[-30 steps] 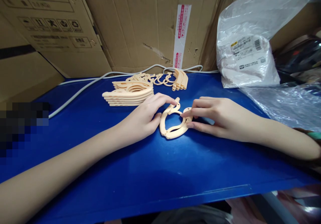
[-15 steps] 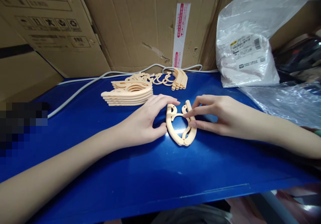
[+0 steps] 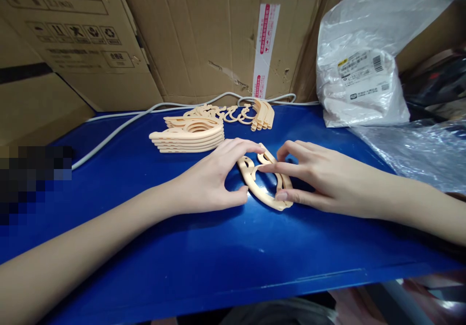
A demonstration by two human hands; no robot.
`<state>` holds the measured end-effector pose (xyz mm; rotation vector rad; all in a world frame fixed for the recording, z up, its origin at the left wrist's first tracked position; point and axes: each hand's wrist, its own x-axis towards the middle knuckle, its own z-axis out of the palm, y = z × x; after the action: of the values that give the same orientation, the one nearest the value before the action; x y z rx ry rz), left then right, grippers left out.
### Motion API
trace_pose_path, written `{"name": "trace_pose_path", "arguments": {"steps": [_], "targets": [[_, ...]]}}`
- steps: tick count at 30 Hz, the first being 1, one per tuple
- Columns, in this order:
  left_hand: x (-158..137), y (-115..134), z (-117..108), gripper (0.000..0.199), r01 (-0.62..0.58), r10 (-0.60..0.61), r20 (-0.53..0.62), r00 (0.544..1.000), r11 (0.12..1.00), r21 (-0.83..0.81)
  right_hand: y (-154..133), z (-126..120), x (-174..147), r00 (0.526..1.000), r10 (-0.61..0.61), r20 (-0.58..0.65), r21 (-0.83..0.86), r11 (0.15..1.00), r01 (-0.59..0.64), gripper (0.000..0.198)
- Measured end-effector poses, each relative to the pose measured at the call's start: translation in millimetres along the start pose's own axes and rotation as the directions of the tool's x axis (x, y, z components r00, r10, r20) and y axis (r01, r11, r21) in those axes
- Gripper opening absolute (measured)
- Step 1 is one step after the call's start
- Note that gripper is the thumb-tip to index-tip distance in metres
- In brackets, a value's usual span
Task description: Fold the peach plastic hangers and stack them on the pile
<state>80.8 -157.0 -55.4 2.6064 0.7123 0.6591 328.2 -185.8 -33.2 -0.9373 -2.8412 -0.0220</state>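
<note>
And the cream frame point(image 3: 265, 196) lies flat on the blue tabletop point(image 3: 233, 262), right between two hands! Left hand point(image 3: 214, 179): fingers spread in a wide C, the index tip up at the frame's top end, the thumb just beside its left side. Over to the right hand point(image 3: 318, 177): fingers spread too, index stretched across the opening, thumb resting on the lower right side; how firm that touch is, I can't tell. Behind, a neat stack of cream pieces point(image 3: 187, 143), then a curved bundle point(image 3: 264, 116), and a white plastic bag point(image 3: 360, 92) at far right.
</note>
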Motion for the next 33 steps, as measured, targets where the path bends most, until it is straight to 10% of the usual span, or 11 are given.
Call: {"name": "trace_pose_path", "arguments": {"steps": [21, 33], "targets": [[1, 4, -1, 0.077, 0.086, -0.091, 0.019, 0.996, 0.979, 0.187, -9, -3, -2, 0.996, -0.025, 0.083, 0.058, 0.998, 0.020, 0.063], [0, 5, -25, 0.063, 0.026, -0.071, 0.214, 0.974, 0.978, 0.205, -2, -6, -1, 0.999, -0.015, 0.047, 0.123, 0.992, 0.009, 0.059]]}}
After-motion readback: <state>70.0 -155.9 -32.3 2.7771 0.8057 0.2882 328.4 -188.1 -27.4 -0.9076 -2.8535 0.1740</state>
